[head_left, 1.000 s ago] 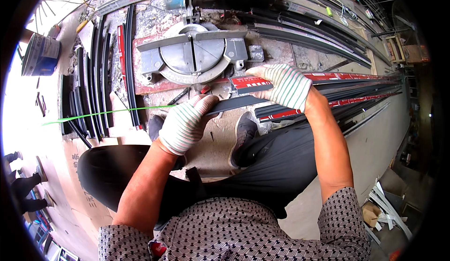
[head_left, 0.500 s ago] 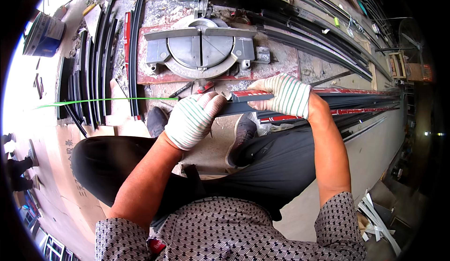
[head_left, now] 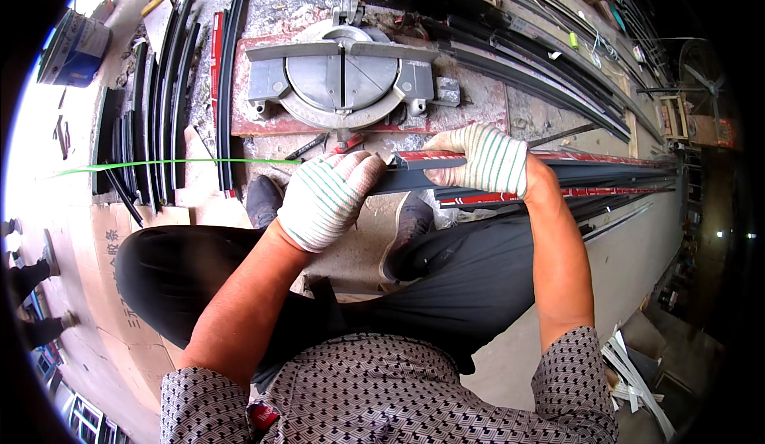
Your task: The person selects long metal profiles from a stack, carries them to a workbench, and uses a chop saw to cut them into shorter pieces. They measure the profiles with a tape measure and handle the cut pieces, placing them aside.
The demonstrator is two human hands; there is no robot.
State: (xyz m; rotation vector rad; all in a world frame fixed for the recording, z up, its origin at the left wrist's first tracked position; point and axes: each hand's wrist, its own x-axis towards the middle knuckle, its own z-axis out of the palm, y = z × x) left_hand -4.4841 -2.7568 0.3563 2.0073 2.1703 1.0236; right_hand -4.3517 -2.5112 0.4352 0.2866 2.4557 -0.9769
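My left hand (head_left: 328,201), in a white work glove with green stripes, is closed around the near end of a long dark grey profile (head_left: 401,181). A thin bright green strip (head_left: 191,160) runs from beside this hand out to the far left; whether the fingers hold it too is hidden. In a matching glove, my right hand (head_left: 482,161) grips the same profile a little farther right, thumb below and fingers over it. Red-and-white film (head_left: 430,155) lies along the profile's top. The profile stretches away to the right over my lap's far side.
Ahead stands a grey mitre saw base (head_left: 341,85) on a reddish board. A red-handled tool (head_left: 349,143) and a dark pen-like tool (head_left: 307,147) lie before it. Black profiles (head_left: 163,109) lie at left, more profiles (head_left: 542,77) at right. A blue bucket (head_left: 76,49) stands far left.
Both hands keep their grip and hardly move. The green strip has shifted slightly upward and its left part bends differently. The whole view has shifted a little.
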